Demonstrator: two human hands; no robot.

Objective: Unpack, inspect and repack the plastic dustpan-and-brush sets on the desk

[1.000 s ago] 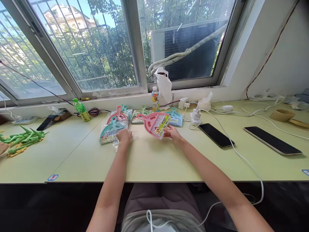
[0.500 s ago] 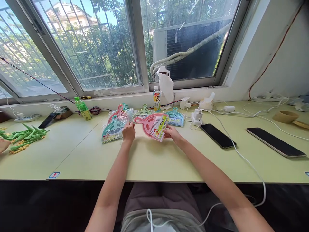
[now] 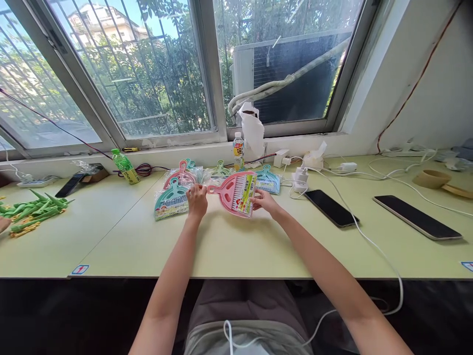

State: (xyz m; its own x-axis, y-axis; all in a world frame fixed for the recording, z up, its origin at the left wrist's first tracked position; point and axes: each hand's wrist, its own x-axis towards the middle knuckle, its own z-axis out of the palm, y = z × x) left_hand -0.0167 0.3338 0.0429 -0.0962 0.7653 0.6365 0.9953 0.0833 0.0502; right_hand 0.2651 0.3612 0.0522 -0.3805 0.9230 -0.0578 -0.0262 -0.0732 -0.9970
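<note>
In the head view, holding the pink dustpan [image 3: 226,195] just above the surface [image 3: 236,246], gripping its handle with the left hand [image 3: 197,200] and its wide end with the right hand [image 3: 264,202]. Seemingly having only this one underway, leaving the teal dustpan [image 3: 171,198] and green dustpan [image 3: 220,170] lying in clear bags [image 3: 199,173] nearby.

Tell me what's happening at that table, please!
A person is holding a pink dustpan with a white-bristled brush and a bright label. The left hand has the end of its handle, and the right hand grips the side with the label. More dustpans, like the teal one and the blue one, lie behind and beside it on the table. At the far left, another person's hand is by some green leafy things.
</note>
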